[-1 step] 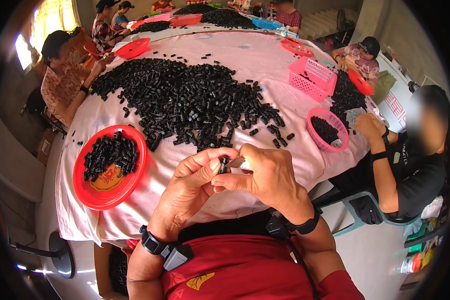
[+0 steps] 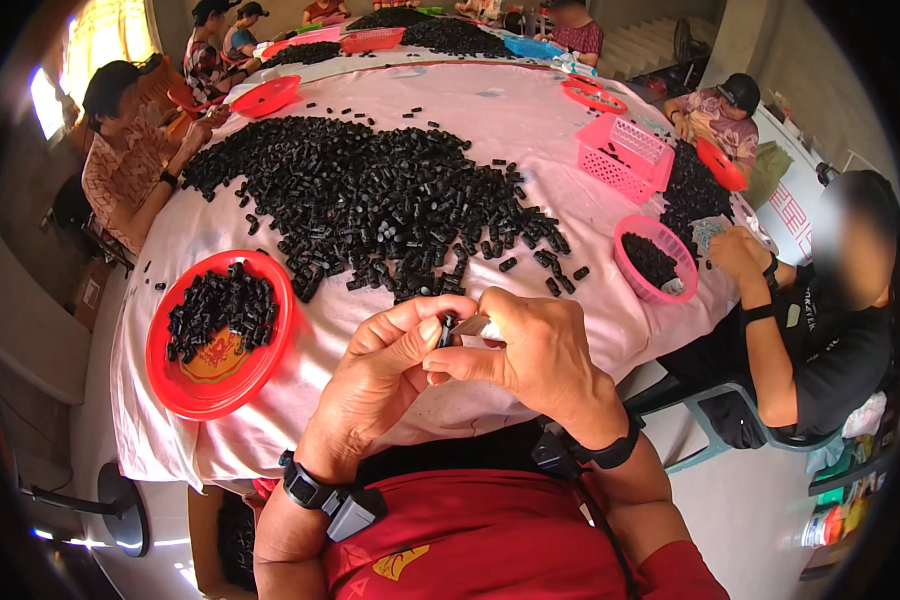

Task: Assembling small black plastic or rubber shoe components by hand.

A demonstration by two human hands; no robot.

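My left hand point(image 2: 385, 365) is closed, pinching a small black cylindrical part point(image 2: 448, 322) between thumb and fingertips. In my right hand point(image 2: 545, 350) is a thin grey blade point(image 2: 468, 325) with a white grip end, mostly hidden by the fingers. The blade's tip is at the black part, and my right thumb reaches under it close to my left fingers. Beyond both hands spreads a large pile of similar black parts point(image 2: 350, 200). To the left, a red round tray point(image 2: 160, 370) holds many more of them.
Pink cloth covers the table point(image 2: 540, 90). On the right stand a pink round basket point(image 2: 685, 255) of black pieces and a pink rectangular basket point(image 2: 610, 178). A co-worker point(image 2: 820, 330) sits at the right, another person point(image 2: 120, 170) at the left. Below the table edge is a cardboard box point(image 2: 205, 540).
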